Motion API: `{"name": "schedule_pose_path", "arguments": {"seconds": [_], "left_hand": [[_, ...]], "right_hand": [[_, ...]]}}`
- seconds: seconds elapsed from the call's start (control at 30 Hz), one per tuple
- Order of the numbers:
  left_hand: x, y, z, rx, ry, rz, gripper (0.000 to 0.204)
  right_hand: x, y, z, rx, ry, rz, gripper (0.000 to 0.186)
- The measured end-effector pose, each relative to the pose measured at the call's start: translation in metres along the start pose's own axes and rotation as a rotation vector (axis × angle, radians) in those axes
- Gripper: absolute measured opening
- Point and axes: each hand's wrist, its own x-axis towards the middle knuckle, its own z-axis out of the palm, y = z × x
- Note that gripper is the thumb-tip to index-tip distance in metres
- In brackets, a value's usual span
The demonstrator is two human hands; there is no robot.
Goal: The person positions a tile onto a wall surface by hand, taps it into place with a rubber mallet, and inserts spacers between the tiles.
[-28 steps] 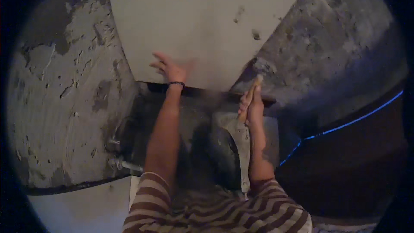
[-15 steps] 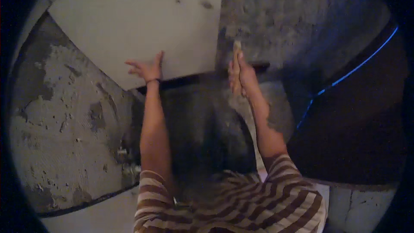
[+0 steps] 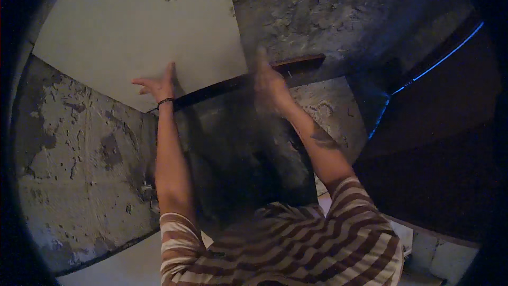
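Observation:
My left hand (image 3: 156, 88) rests at the near edge of a smooth pale panel (image 3: 143, 26), its thumb and fingers spread apart, a dark band round the wrist. My right hand (image 3: 271, 86) is smeared by motion beside the panel's near right corner. It is closed round a narrow tan bar (image 3: 262, 55), whose upper end sticks out past the fingers. The bar's exact kind cannot be made out. A dark strip (image 3: 211, 89) with a brown far right end (image 3: 304, 63) runs along the panel's near edge, behind my right hand.
A rough, stained grey surface (image 3: 317, 10) adjoins the panel on the right. To the left lies a patchy grey surface (image 3: 79, 143) with flaking spots. A blue-lit edge (image 3: 450, 53) borders a dark brown area (image 3: 434, 143) at right. Two dark marks lie on the panel's far part.
The view has shifted, so the panel and strip appear further left. My right hand has moved left toward the panel's corner with the bar. My left hand stays spread at the panel's edge.

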Motion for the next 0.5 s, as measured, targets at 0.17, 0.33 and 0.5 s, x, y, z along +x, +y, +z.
{"name": "schedule_pose_path", "arguments": {"seconds": [0.17,0.33,0.5], "left_hand": [[-0.002,-0.018,-0.023,0.020,-0.016,0.004,0.135],[-0.002,-0.010,-0.012,-0.034,-0.020,0.015,0.136],[0.007,-0.020,-0.021,-0.031,-0.017,0.037,0.136]], "right_hand": [[-0.046,-0.052,0.035,-0.074,0.150,0.155,0.053],[-0.044,-0.039,0.034,-0.086,0.148,0.070,0.053],[-0.054,-0.061,0.050,-0.024,0.200,0.166,0.049]]}}
